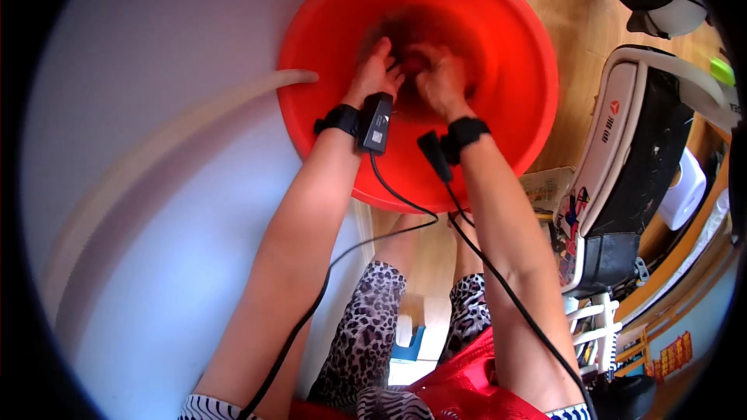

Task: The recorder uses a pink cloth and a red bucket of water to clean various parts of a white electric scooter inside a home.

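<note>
A large red plastic tub (528, 64) stands before me, and both my hands reach down inside it. Dark, blurred contents (402, 26) lie at its bottom, too shadowed to identify. My left hand (376, 73) is on the left of the tub's hollow, fingers spread and nothing visible in them. Facing it, my right hand (443, 76) has curled fingers beside a blurred dark-red patch (414, 63); whether it grips that is unclear. Black straps circle both wrists. A black cabled module (376, 122) sits at the left wrist, another (435, 154) at the right.
Black cables (402, 201) run from the wrists along my arms. A pale curved strip (233, 93) crosses the left and reaches the tub's rim. Right of the tub stand a beige-and-black vehicle part (627, 146), a cardboard piece (545, 186) and a white rack (592, 321). The floor (575, 29) is wood-patterned.
</note>
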`<state>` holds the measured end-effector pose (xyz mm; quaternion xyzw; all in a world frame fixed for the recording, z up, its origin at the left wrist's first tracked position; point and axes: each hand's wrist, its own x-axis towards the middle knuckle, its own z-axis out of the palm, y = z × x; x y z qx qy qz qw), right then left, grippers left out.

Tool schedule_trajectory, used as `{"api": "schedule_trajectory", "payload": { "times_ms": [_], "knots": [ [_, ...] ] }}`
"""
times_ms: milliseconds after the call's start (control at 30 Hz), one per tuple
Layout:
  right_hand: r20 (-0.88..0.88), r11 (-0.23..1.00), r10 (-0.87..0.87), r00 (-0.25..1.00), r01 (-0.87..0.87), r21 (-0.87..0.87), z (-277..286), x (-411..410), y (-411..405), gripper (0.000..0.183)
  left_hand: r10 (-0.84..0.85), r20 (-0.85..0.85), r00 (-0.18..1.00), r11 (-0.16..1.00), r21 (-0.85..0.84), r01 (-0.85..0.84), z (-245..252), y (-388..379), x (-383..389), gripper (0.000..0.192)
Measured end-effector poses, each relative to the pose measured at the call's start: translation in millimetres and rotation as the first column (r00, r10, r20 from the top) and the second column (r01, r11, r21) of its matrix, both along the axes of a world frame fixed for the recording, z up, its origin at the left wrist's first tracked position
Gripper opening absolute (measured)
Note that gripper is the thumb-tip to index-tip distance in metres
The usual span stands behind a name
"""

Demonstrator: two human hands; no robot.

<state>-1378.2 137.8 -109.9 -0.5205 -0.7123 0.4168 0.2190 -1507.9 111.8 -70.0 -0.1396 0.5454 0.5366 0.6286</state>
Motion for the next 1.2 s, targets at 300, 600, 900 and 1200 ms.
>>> {"api": "schedule_trajectory", "payload": {
  "times_ms": [300, 600, 900, 1200],
  "knots": [
    [-0.218, 0.961, -0.013, 0.976, -0.047, -0.271, 43, 2, 9, 0.036, -0.101, 0.229, 0.968, 0.911, 0.412, -0.002, -10, -17, 13, 0.04],
    [-0.18, 0.996, 0.074, 0.981, -0.083, -0.043, 95, -38, -30, 0.037, -0.195, 0.192, 0.962, 0.87, 0.487, 0.079, -14, -25, -52, 0.028],
    [-0.051, 0.998, 0.018, 0.999, -0.021, -0.062, 42, -11, 9, 0.037, -0.102, 0.056, 0.993, 0.979, 0.182, 0.09, 38, -8, 9, 0.036],
    [0.14, 0.95, -0.041, 0.989, 0.082, -0.3, 77, -5, 33, 0.042, -0.143, -0.194, 0.971, 0.97, 0.167, 0.176, 70, -22, 20, 0.035]
  ]
}}
